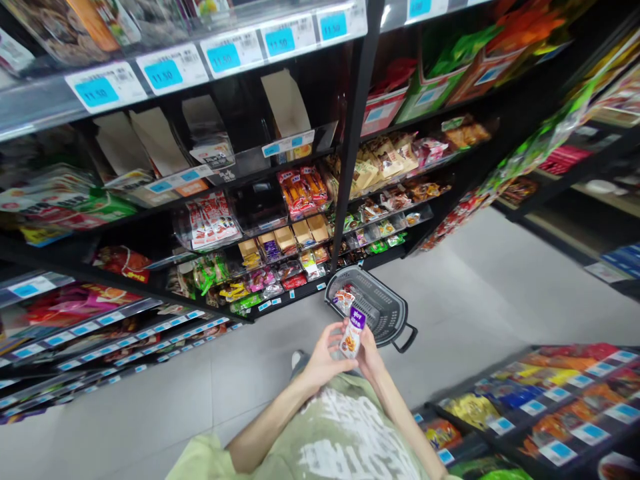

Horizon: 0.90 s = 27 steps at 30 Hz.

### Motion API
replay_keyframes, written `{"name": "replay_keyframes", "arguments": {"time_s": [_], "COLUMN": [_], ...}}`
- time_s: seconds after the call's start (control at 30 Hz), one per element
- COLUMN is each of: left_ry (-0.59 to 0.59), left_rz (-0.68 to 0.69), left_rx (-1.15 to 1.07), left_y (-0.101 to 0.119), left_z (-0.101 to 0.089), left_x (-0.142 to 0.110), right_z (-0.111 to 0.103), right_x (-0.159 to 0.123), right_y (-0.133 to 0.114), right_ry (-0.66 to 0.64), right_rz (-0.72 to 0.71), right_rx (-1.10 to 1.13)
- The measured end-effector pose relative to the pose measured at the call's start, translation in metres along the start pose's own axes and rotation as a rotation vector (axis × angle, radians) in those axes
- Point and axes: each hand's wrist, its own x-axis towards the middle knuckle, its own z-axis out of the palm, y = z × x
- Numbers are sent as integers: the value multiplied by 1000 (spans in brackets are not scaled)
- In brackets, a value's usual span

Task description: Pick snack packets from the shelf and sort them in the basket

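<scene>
A small purple-and-white snack packet (353, 331) is held upright in front of my body, with a picture of food on its lower half. My left hand (326, 352) grips its left side and lower edge, thumb along the bottom and fingers curled. From the other side, my right hand (369, 350) holds the packet's right edge, its fingers partly hidden behind it. Just beyond my hands, a dark grey shopping basket (397, 327) stands on the floor. Inside the basket lies another small snack packet (344, 298), red and white.
A tall black shelf unit (350, 127) with snack packets and price tags stands ahead. Orange-red packets (303, 190) hang on a middle shelf. Another display (530, 400) of bagged snacks is close at the lower right. Grey tiled floor (465, 300) runs between the shelves.
</scene>
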Motion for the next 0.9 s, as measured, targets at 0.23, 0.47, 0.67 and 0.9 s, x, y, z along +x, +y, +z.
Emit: {"name": "replay_keyframes", "arguments": {"time_s": [0.23,0.47,0.67,0.9], "left_ry": [-95,-60,104,146], "left_rz": [-24,-171,-306,-350], "left_rx": [-37,-212,-429,-460], "left_y": [2,5,1,-3], "left_z": [-2,-2,-3,-7], "left_x": [-5,-4,2,4], "right_z": [4,6,13,15], "right_x": [3,6,4,4], "right_y": [1,4,4,4], "right_ry": [-2,243,368,364], "right_rz": [-54,-43,29,58], "right_rx": [32,-34,26,41]}}
